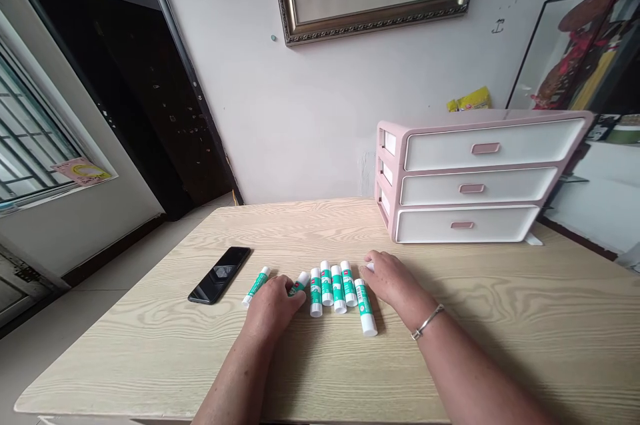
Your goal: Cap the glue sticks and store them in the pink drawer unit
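Several green-and-white glue sticks lie on the wooden table, most of them side by side in an uneven row; one glue stick [337,289] is in the middle of it. My left hand [274,304] is closed around a glue stick [300,283] at the row's left end, its lower part covered by my fingers. Farther left, a tilted glue stick [257,286] lies just beyond that hand. My right hand [393,280] curls over a white-ended glue stick [371,266], mostly hidden beneath the fingers. Closer to me than the row, another glue stick [365,308] lies beside my right hand.
A black phone [220,275] lies on the table [165,352] at the left. Against the wall at the back right stands a pink-and-white drawer unit [470,188], with a yellow packet [470,100] behind its top. A framed picture [375,18] hangs above.
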`<state>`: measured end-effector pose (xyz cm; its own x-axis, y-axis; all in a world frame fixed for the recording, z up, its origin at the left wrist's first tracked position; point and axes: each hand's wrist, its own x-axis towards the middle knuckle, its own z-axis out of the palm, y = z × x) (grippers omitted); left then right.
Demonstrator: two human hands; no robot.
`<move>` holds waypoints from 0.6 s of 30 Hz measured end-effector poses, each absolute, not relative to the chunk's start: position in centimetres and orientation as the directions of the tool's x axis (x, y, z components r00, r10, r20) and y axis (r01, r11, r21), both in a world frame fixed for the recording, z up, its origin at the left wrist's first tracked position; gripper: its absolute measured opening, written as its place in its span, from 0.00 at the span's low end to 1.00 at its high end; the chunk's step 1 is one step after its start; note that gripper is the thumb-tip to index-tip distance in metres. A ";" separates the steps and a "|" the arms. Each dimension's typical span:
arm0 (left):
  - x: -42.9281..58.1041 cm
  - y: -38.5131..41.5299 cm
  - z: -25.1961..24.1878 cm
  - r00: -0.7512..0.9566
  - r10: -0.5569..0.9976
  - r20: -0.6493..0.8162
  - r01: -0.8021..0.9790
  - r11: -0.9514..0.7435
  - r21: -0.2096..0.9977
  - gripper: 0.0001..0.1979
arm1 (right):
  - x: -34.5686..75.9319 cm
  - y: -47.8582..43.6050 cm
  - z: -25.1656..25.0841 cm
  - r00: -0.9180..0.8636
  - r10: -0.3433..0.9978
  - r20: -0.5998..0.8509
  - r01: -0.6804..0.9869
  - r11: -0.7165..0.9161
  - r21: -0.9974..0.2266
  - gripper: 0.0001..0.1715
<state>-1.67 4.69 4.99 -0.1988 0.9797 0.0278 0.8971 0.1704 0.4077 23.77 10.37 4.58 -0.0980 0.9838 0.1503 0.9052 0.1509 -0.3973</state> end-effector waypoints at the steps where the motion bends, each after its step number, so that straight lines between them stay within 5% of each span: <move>1: -1.8 4.7 4.9 -0.204 0.978 0.052 0.895 0.165 0.414 0.11 | 23.6 10.2 4.9 -0.091 0.979 0.182 0.902 0.158 -0.401 0.18; 8: -0.8 4.1 4.0 0.067 0.939 0.336 0.851 -0.230 0.473 0.15 | 21.9 7.7 7.7 -0.141 0.856 0.498 0.673 0.452 -0.586 0.19; 13: 1.4 3.3 3.9 0.287 0.856 0.430 0.787 -0.466 0.404 0.15 | 20.4 6.3 7.0 -0.295 0.830 0.474 0.552 0.553 -0.624 0.21; 18: 2.6 2.9 4.8 0.352 0.864 0.361 0.766 -0.488 0.420 0.16 | 19.5 6.5 5.3 -0.336 0.843 0.419 0.541 0.538 -0.647 0.17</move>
<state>2.59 2.88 4.78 0.3525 0.8635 0.3607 0.7655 -0.4878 0.4196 19.48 6.52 5.29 -0.3364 0.8432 0.4194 0.5405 0.5376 -0.6472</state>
